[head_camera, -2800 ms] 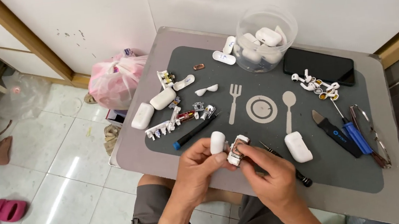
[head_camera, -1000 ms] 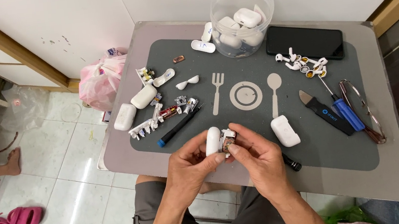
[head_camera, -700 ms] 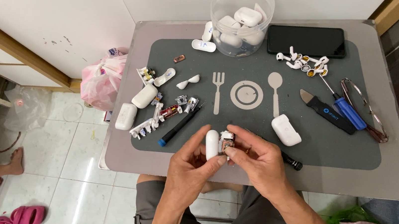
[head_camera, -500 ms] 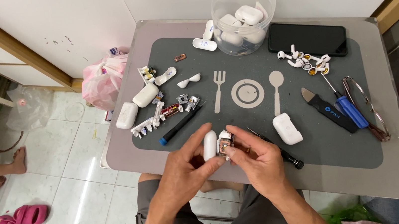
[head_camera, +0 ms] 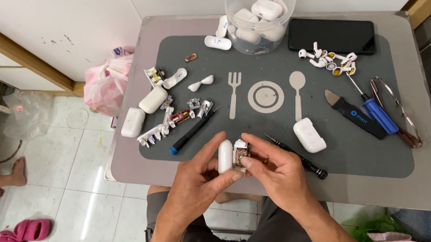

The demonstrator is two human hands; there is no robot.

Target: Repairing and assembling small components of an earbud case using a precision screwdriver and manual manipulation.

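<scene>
My left hand (head_camera: 198, 182) holds a white earbud case shell (head_camera: 225, 156) upright near the front edge of the grey mat (head_camera: 392, 149). My right hand (head_camera: 275, 168) pinches the small metal inner part (head_camera: 241, 153) that sits against that shell, thumb and forefinger on it. Both hands meet over the table's near side, above my lap. A black-handled screwdriver (head_camera: 301, 159) lies just behind my right hand. A closed white earbud case (head_camera: 309, 135) rests on the mat to the right of my fingers.
A clear tub (head_camera: 261, 13) of white cases stands at the back. A black phone (head_camera: 331, 36), loose earbuds (head_camera: 327, 59), a blue screwdriver (head_camera: 372, 108), a black pry tool (head_camera: 349, 114) and glasses (head_camera: 396, 119) lie right. Dismantled case parts (head_camera: 169, 115) and a black pen tool (head_camera: 191, 133) lie left.
My hands stay together on the shell and inner part, shifting only slightly. The camera view has drifted a little, nothing on the mat has moved.
</scene>
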